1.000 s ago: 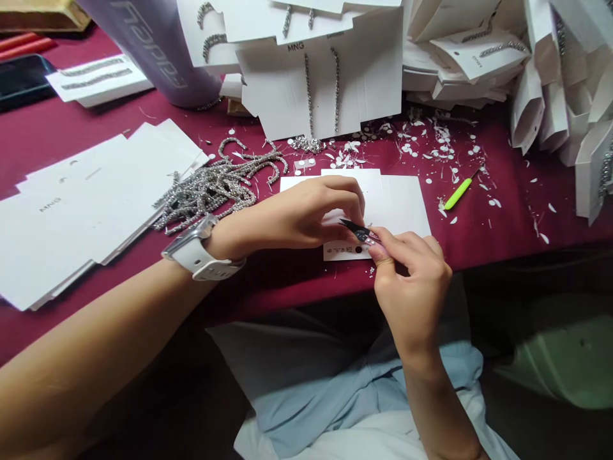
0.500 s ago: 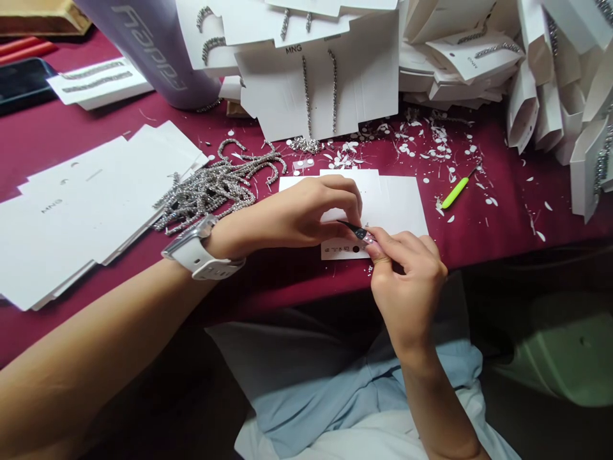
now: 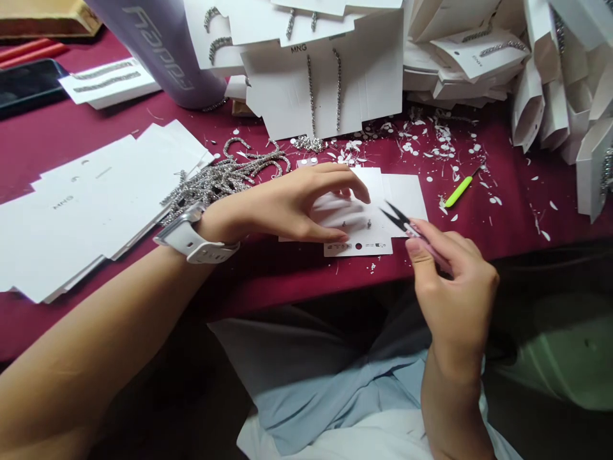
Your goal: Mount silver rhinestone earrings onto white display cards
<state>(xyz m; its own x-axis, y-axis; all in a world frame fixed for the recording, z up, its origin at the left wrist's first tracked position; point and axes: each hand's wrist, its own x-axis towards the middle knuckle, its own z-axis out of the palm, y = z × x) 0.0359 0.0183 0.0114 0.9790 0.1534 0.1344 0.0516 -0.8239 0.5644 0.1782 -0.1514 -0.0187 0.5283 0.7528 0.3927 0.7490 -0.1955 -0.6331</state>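
My left hand [image 3: 311, 198], with a white watch [image 3: 194, 236] on its wrist, is spread over a white die-cut card [image 3: 407, 195]. Thumb and fingers are apart with nothing visible between them. Two small metallic bits [image 3: 368, 223] stick up from the card near the thumb. To the right of the card, my right hand [image 3: 453, 275] grips thread snips [image 3: 397, 218]. Their dark blades are parted and point up and left, above the card's right side. Beside my left wrist lies a heap of silver sparkly chain strands [image 3: 215, 182].
White cards [image 3: 96, 191] are stacked at left. Behind stand a purple tumbler [image 3: 177, 57], an MNG card with two chains [image 3: 373, 76] and folded white boxes [image 3: 531, 115]. A yellow-green handled tool [image 3: 458, 191] lies among white scraps. A phone [image 3: 33, 83] lies far left.
My right hand has drawn back to the right with the snips, whose blades now show parted. My left hand's fingers have spread from their pinch, uncovering the metallic bits on the card.
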